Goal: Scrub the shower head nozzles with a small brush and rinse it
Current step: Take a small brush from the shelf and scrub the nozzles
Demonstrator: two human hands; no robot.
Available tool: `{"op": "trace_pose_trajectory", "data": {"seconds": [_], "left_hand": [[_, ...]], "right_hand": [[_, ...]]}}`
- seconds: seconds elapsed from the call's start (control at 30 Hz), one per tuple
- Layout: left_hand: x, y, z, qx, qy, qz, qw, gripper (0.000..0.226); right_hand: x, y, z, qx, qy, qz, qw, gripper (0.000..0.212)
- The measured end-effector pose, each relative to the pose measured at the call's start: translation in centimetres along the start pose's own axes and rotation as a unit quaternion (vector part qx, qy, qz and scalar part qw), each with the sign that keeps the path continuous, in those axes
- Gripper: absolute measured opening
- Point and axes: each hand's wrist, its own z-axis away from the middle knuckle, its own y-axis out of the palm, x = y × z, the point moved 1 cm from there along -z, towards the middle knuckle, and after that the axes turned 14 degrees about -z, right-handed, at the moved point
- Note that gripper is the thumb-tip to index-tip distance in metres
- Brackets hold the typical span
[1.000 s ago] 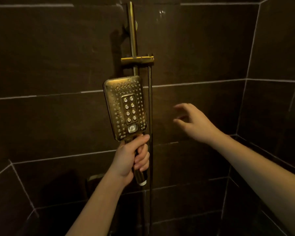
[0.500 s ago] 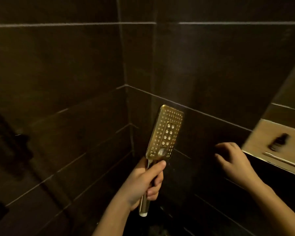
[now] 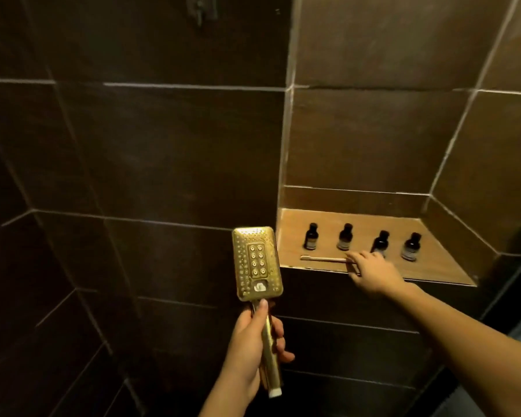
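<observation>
Left hand (image 3: 254,350) has its grip wrapped around the gold shower head (image 3: 257,264) handle, nozzles facing the person, ready for scrubbing. Right hand (image 3: 370,270) reaches into the niche shelf (image 3: 442,266), fingers loosely open at the small brush (image 3: 324,259) handle's near end, not closed on it yet.

One view only, from the head camera we wear. We look forward and slightly down into a corner of dark tiled wall (image 3: 163,145), wide-angle, lines bowing at the edges. Close range: both forearms enter from the bottom edge, the left hand (image 3: 253,350) low centre, the right hand (image 3: 370,272) reaching to a recessed shelf (image 3: 433,266) right of centre. No second view to overlap.
</observation>
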Motion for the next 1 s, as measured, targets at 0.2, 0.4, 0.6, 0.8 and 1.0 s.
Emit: {"op": "trace_pose_trajectory", "data": {"seconds": [0.2,0.4,0.6,0.8,1.0], "left_hand": [[-0.6,2.4,-2.6,0.062,0.003,-0.012,0.998,0.021],[-1.2,3.1,-2.7,0.066,0.006,-0.025,0.997,0.022],[-0.3,2.9,-2.5,0.037,0.005,-0.035,0.999,0.017],[0.3,2.3,-1.9,0.014,0.004,-0.042,0.999,0.02],[1.3,0.6,-0.7,-0.009,0.002,-0.048,0.999,0.024]], "right_hand": [[-1.7,0.0,-0.6,0.008,-0.042,-0.01,0.999,0.045],[-3.0,0.9,-1.9,-0.039,-0.06,-0.042,0.997,0.041],[-2.6,1.5,-2.4,-0.063,-0.113,-0.045,0.991,0.023],[0.0,0.7,-0.4,-0.066,-0.136,-0.138,0.979,0.014],[5.2,0.4,5.0,-0.02,-0.191,-0.26,0.946,0.012]]}}
